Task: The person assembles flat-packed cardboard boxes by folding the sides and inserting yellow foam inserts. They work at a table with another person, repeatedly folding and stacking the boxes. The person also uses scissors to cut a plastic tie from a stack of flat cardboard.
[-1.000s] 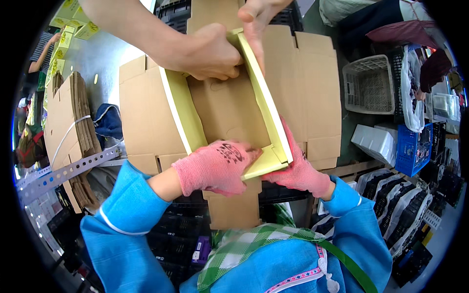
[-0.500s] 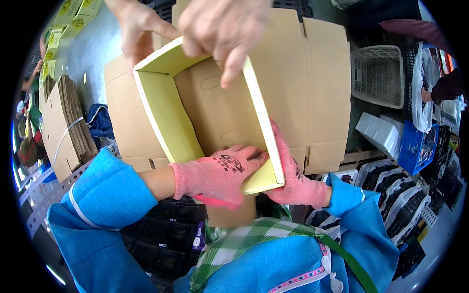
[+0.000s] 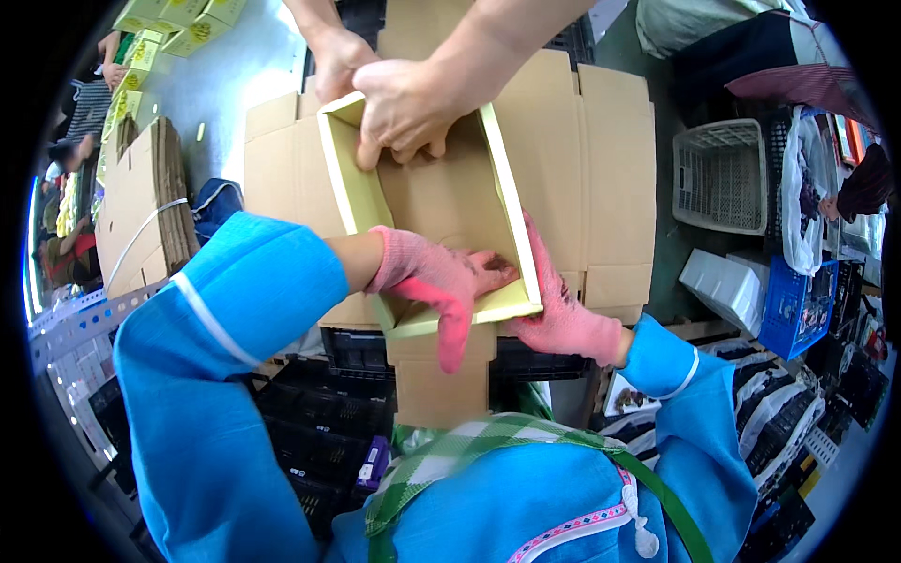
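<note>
A pale yellow open-topped cardboard box [image 3: 355,202], brown inside, rests tilted on flattened brown cardboard. My left hand [image 3: 441,267], in a pink knitted glove, reaches over its near end. Its fingers press inside the near right corner, while the thumb hangs over the near wall. From outside, my right hand [image 3: 558,314], gloved alike, holds the right wall at that same corner; part of its fingers is hidden behind the wall. Across from me, another person's bare hands work at the far end: one hand [image 3: 413,103] is curled over the rim, the other hand [image 3: 340,64] at the far left corner.
Beneath the box lies the flattened brown cardboard [image 3: 615,188], on black crates. A strapped stack of folded cartons [image 3: 150,206] stands at left. To the right are a grey plastic basket [image 3: 721,174], a white foam box [image 3: 723,286] and a blue crate [image 3: 798,305].
The box has shifted slightly and turned more upright. My left hand's thumb has swung down over the near wall. The other person's hand has curled into the box's far end.
</note>
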{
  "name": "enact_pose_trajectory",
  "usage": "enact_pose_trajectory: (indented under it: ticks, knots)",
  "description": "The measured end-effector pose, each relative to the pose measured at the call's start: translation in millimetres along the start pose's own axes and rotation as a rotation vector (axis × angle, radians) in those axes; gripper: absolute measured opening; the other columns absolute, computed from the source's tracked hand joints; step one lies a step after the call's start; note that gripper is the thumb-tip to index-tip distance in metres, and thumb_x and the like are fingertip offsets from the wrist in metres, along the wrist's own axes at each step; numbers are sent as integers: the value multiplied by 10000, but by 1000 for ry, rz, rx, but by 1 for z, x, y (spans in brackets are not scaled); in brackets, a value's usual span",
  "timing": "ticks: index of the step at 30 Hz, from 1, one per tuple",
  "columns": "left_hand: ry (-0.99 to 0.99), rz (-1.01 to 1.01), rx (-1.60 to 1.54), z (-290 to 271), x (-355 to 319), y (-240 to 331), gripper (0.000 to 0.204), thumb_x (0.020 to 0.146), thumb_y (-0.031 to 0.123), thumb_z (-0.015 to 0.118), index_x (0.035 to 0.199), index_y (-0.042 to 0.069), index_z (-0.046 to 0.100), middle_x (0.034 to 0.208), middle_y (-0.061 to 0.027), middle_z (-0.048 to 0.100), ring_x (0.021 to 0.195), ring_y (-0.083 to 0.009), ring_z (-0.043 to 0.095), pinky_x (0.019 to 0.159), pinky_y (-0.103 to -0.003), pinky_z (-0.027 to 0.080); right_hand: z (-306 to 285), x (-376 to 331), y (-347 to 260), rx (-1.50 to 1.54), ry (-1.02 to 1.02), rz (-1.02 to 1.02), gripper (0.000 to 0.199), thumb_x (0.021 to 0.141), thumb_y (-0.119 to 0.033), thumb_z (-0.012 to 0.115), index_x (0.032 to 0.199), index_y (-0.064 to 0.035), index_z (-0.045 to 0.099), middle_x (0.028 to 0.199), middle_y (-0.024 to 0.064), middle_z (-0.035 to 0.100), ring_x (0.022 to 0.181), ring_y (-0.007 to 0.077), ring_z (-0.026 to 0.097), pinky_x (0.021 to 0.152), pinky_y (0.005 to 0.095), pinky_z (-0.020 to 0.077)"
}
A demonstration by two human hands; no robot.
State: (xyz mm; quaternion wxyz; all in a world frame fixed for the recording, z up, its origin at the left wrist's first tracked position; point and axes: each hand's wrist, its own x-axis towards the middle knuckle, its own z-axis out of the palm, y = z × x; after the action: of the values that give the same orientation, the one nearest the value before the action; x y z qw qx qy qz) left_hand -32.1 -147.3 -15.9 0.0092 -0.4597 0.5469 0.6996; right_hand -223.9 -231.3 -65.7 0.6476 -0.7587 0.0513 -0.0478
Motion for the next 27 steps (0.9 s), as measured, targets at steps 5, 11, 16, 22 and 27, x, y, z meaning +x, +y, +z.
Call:
enact_pose_trajectory:
  ticks: [5, 11, 16, 22, 27]
  knots:
    - [510, -104, 705, 22, -19, 35, 466, 605, 223, 676, 1044, 71, 636, 1114, -103, 546, 1128, -276, 466, 1007, -431, 347, -32, 6, -70, -506, 152, -407, 853, 733, -228, 740, 1418, 13, 293, 1415, 250, 354, 1310, 358, 384, 1053, 429, 345]
    - [1639, 26, 473, 138, -63, 1, 525, 764, 375, 693, 1151, 48, 556, 1234, -109, 459, 1201, -285, 420, 1061, -483, 308, -12, 62, -114, -962, -611, -155, 647, 762, -266, 653, 1276, 61, 432, 1175, 210, 552, 1065, 292, 569, 875, 370, 458]
    - [1639, 526, -1056, 154, -2, -72, 709, 969, 526, 349, 1469, 40, 221, 1479, -118, 297, 1369, -220, 292, 1143, -371, 206, 34, 108, -73, -753, -1219, 326, 707, 675, -191, 652, 1295, 70, 436, 1175, 235, 515, 1108, 364, 515, 972, 412, 408]
    - [1130, 519, -1378, 164, 46, -114, 771, 974, 537, 281, 1503, 43, 17, 1563, -152, 14, 1445, -287, 14, 1161, -399, 63, 34, 122, -60, -550, -1269, 430, 828, 611, -194, 642, 1346, 73, 368, 1251, 262, 453, 1205, 384, 430, 1042, 418, 341]
    - [1435, 490, -1104, 147, 29, -77, 622, 972, 514, 328, 1443, 112, 267, 1375, -148, 392, 1250, -273, 415, 1049, -425, 364, 31, 118, -49, -490, -1234, 271, 791, 597, -186, 644, 1311, 51, 398, 1223, 254, 462, 1148, 387, 446, 1027, 436, 345]
